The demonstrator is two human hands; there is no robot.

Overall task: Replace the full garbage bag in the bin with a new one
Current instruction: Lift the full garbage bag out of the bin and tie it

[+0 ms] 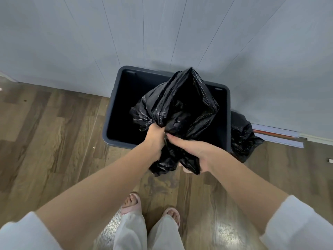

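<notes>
Two black bags are in your view, and between them stands the largest thing, the dark grey bin, set against the pale panelled wall with its inside bare. You hold the new garbage bag bunched and billowing over the bin's open top, while the full garbage bag sits on the wooden floor just beside the bin's right side. Your left hand and right hand are both clenched around the new bag's crumpled plastic, close together at its near edge.

Single head cam, looks steeply down, close above bin by wall.
</notes>
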